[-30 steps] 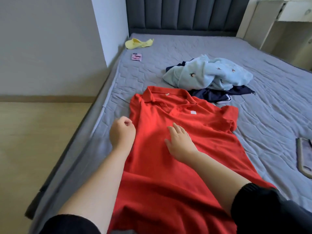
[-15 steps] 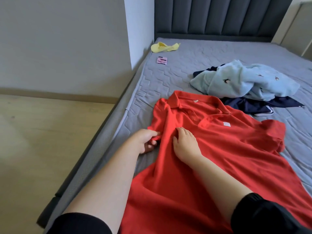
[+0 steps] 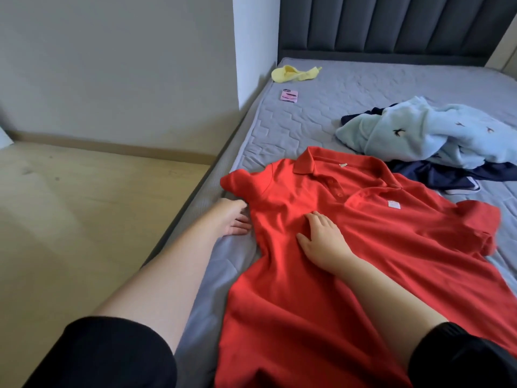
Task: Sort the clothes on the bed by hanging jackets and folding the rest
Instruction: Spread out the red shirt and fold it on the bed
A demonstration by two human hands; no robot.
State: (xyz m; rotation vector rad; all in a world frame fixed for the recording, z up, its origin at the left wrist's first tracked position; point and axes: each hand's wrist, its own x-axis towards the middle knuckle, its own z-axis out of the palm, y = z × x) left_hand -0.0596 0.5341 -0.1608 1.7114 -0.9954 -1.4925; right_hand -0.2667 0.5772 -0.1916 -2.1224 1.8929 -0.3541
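A red polo shirt (image 3: 363,233) lies face up on the grey bed (image 3: 321,119), collar toward the headboard. Its left sleeve is spread out flat near the bed's left edge. My left hand (image 3: 233,218) rests open on the mattress just beside that sleeve, fingers touching the shirt's side seam. My right hand (image 3: 324,239) lies flat on the shirt's chest with fingers spread, holding nothing. Behind the shirt sits a crumpled light blue garment (image 3: 425,133) with small bird prints on top of a dark navy garment (image 3: 447,176).
A yellow cloth (image 3: 293,73) and a small pink packet (image 3: 289,95) lie near the headboard (image 3: 391,23) on the left. The bed's left edge drops to a wooden floor (image 3: 84,219). A white wall corner (image 3: 254,46) meets the bed.
The left sleeve, bunched in my left hand before, now lies pulled out flat. My left hand has let go and rests beside it. The view has shifted left.
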